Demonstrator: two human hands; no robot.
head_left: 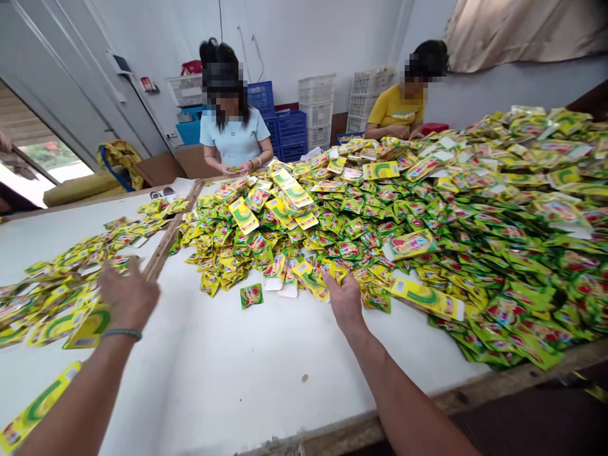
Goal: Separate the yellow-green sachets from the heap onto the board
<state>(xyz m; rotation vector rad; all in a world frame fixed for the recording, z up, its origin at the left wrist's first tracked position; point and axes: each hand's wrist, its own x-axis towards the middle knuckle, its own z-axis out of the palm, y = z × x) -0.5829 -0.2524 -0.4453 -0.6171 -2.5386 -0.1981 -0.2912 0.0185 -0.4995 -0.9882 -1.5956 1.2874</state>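
Note:
My right hand (345,299) reaches into the near edge of a big heap of small green and yellow sachets (427,209) on the white table (237,373). Its fingers curl over a few yellow sachets (311,277); whether they grip any is hidden. My left hand (127,296) hovers over a smaller spread of the same sachets (61,297) on the left, its fingers pointing away and partly hidden. A long yellow packet (90,326) lies just under that wrist. One loose green sachet (251,295) lies between the hands.
A wooden strip (171,231) divides the two table tops. Two people sit at the far side, one in a light blue top (234,136), one in yellow (396,109), handling sachets. Stacked blue and white crates (304,117) line the back wall. The table's front edge (342,434) is close.

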